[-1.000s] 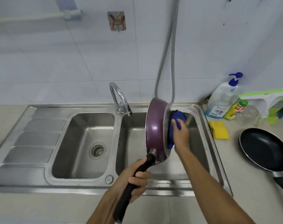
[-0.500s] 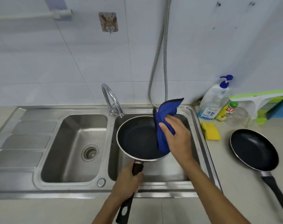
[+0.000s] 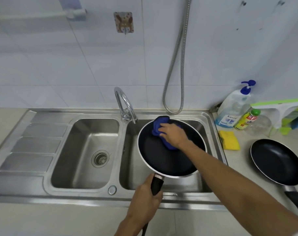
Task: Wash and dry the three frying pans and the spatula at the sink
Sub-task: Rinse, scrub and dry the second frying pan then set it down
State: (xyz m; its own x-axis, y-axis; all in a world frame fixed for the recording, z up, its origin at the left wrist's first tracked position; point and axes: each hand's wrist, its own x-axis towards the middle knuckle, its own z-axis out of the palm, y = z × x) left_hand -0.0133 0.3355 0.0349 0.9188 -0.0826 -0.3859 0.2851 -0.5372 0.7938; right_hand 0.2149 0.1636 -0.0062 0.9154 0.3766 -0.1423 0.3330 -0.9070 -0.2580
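A frying pan [image 3: 161,159] with a black inside and purple outside is held level over the right sink basin [image 3: 201,126]. My left hand [image 3: 144,196] grips its black handle from below. Inside the pan, my right hand [image 3: 173,135] presses a crumpled blue cloth [image 3: 159,126] against the far part of the pan's black surface. A second black frying pan [image 3: 277,160] lies on the counter to the right, its handle pointing toward me. No third pan or spatula is in view.
The left basin [image 3: 87,150] has a drain strainer, with a ribbed drainboard [image 3: 34,145] further left. The tap [image 3: 124,104] stands between the basins and a metal hose [image 3: 177,65] hangs behind. A yellow sponge [image 3: 230,140], soap bottle [image 3: 233,106] and smaller bottle [image 3: 247,120] sit at right.
The pan went from standing on edge, purple bottom toward me, to lying level with its inside up. My right hand carried the blue cloth from the rim down into the pan.
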